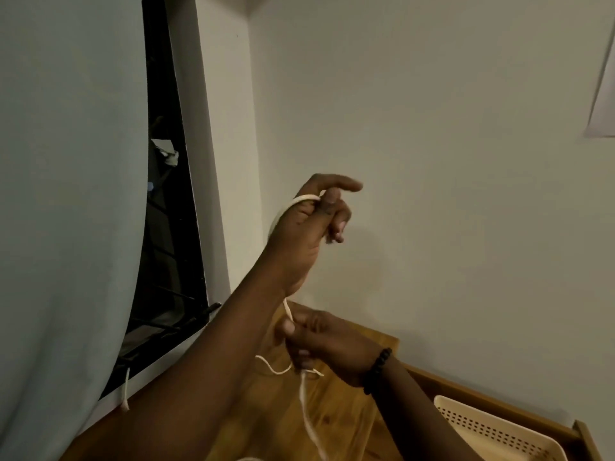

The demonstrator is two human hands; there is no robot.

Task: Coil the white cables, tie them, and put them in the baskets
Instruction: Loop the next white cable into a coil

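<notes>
My left hand is raised in front of the wall, with a white cable looped over the web of its thumb; thumb and forefinger pinch the strand near the top. The cable runs down behind the wrist to my right hand, which pinches it just above the wooden table. Below that hand the cable hangs in a loose loop and trails down toward the bottom edge of the view. A cream perforated basket stands at the lower right on the table.
A pale curtain fills the left side, with a dark window gap beside it. A short white cord hangs at the curtain's lower edge. The table has a raised wooden rim along the wall.
</notes>
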